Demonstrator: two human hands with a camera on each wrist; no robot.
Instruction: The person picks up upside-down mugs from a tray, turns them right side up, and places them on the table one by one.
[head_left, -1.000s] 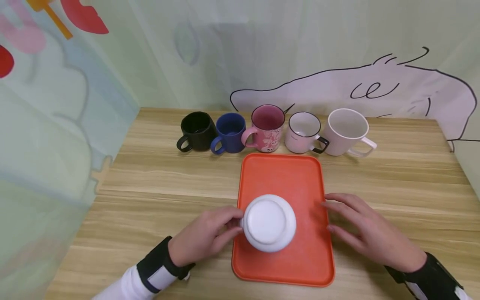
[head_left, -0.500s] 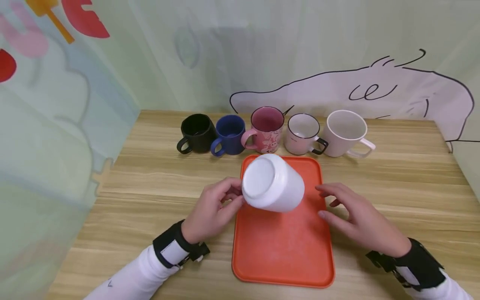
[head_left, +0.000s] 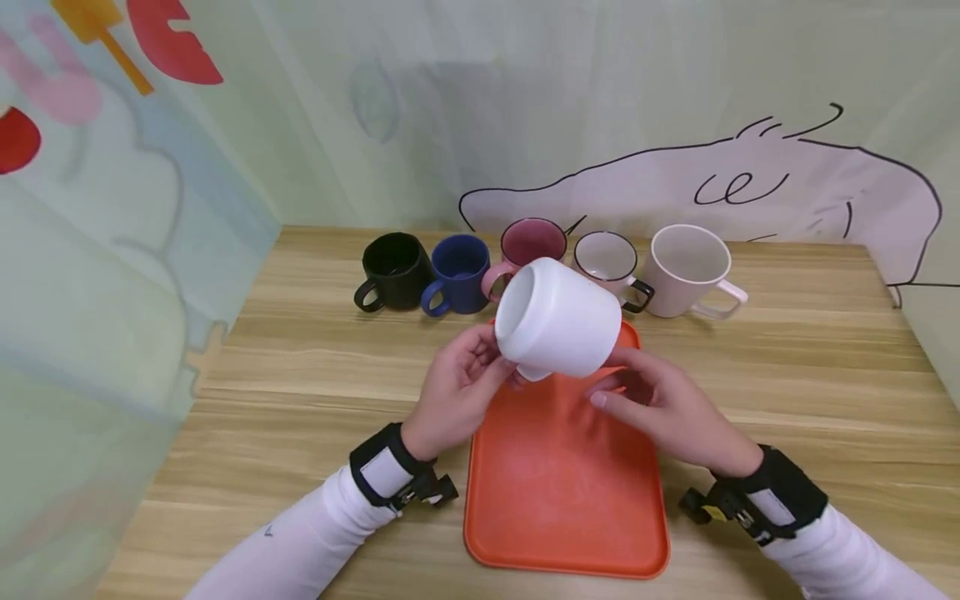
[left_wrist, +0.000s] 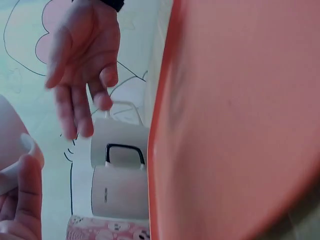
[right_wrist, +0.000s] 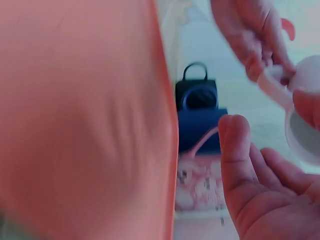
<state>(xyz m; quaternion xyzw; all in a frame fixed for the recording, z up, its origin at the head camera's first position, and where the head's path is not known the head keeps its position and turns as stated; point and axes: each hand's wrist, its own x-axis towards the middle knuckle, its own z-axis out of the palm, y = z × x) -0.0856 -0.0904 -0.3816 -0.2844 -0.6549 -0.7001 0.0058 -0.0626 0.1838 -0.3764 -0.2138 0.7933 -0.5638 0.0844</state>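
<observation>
A white mug is held in the air, tipped on its side, above the far part of an orange tray. Its base faces left and its mouth faces right. My left hand pinches the mug's handle, which shows in the left wrist view as a loop by the thumb. My right hand is at the mouth end, fingers loosely bent around no object. In the right wrist view, one fingertip of the right hand overlaps the rim of the mug.
Behind the tray stands a row of upright mugs: black, blue, pink, white with a black handle and a larger white one. A printed curtain hangs beyond the wooden table.
The white mug has gone from upside down on the tray to raised and turned sideways in my left hand. My right hand has moved inward from the tray's right edge toward the mug's mouth.
</observation>
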